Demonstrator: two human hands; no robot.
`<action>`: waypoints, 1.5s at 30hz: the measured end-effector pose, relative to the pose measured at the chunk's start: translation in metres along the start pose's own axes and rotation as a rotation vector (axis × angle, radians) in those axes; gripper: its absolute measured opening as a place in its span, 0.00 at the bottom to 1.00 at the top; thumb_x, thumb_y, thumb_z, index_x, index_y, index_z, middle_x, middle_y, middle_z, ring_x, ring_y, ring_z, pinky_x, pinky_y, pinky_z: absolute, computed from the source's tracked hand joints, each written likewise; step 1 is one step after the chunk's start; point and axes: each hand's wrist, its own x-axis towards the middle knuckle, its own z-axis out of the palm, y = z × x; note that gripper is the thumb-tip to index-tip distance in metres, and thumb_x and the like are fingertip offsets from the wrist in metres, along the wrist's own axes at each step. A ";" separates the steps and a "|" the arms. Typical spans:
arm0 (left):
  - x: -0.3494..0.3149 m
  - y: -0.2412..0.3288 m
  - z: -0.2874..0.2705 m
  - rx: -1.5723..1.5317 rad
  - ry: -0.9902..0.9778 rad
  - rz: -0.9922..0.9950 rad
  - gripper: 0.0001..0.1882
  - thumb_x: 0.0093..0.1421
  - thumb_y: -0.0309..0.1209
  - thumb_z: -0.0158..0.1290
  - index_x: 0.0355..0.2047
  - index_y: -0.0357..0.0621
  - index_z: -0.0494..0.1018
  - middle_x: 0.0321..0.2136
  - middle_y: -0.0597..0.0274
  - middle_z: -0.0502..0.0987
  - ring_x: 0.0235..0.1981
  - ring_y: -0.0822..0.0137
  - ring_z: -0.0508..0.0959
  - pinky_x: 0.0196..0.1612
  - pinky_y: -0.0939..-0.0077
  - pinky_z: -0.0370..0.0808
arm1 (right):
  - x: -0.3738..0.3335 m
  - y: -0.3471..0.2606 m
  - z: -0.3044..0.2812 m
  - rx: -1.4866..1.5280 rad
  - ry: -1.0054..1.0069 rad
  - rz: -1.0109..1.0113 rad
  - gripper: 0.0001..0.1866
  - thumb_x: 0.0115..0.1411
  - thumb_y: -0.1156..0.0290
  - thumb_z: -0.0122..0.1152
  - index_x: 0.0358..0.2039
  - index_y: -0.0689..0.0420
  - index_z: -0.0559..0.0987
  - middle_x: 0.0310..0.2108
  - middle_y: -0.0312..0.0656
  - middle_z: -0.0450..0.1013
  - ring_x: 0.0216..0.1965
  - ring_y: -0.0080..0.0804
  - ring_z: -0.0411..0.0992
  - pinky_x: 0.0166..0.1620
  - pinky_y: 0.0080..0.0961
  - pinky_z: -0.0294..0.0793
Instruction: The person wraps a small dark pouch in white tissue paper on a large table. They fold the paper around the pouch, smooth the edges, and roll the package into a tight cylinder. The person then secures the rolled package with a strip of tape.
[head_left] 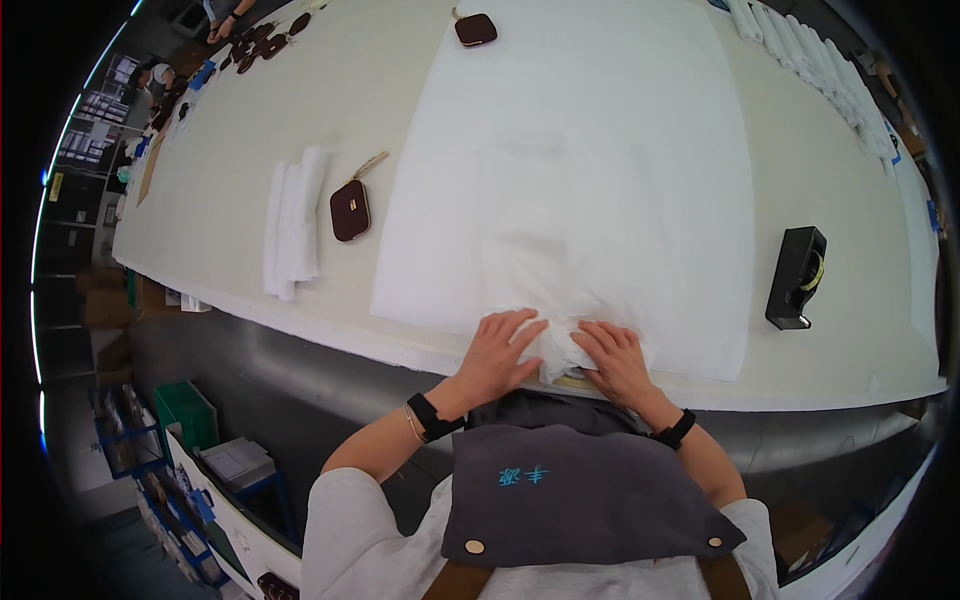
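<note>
A large sheet of thin white paper (640, 190) lies in front of me, its near end gathered into a crumpled white paper bundle (556, 350) at the table's front edge. My left hand (497, 350) grips the bundle's left side, fingers curved over the paper. On its other side my right hand (617, 365) holds the paper with bent fingers. Whatever the bundle may contain is hidden. To the left of the sheet lies a dark brown zipped pouch (350, 210) with a beige cord tassel. Another dark brown pouch (476, 30) rests on the sheet's far end.
White paper rolls (293, 225) lie at the left, with several more rolls (810, 60) at the far right. A black tape dispenser (797, 278) stands on the right of the pale table (840, 370). Dark pouches (265, 45) are scattered far left, near another person's hand (222, 30).
</note>
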 end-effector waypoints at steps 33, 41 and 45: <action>0.065 -0.046 0.018 -0.222 -0.795 0.112 0.35 0.54 0.31 0.59 0.62 0.54 0.60 0.59 0.58 0.60 0.57 0.51 0.60 0.61 0.61 0.61 | -0.036 0.061 -0.047 0.395 -0.277 0.136 0.31 0.46 0.76 0.67 0.54 0.49 0.74 0.50 0.41 0.63 0.52 0.41 0.58 0.55 0.33 0.63; 0.044 -0.033 0.026 -0.148 -0.718 0.098 0.36 0.53 0.31 0.60 0.62 0.55 0.60 0.59 0.59 0.60 0.57 0.51 0.59 0.61 0.59 0.61 | -0.043 0.055 -0.047 0.353 -0.232 0.108 0.29 0.47 0.74 0.68 0.52 0.47 0.75 0.51 0.40 0.64 0.51 0.41 0.61 0.54 0.32 0.66; 0.029 -0.016 0.027 -0.001 -0.647 0.138 0.39 0.51 0.33 0.62 0.62 0.53 0.58 0.59 0.59 0.60 0.58 0.52 0.59 0.59 0.59 0.61 | -0.052 0.056 -0.044 0.186 -0.228 0.028 0.32 0.46 0.72 0.68 0.54 0.44 0.73 0.52 0.40 0.63 0.52 0.42 0.61 0.55 0.34 0.65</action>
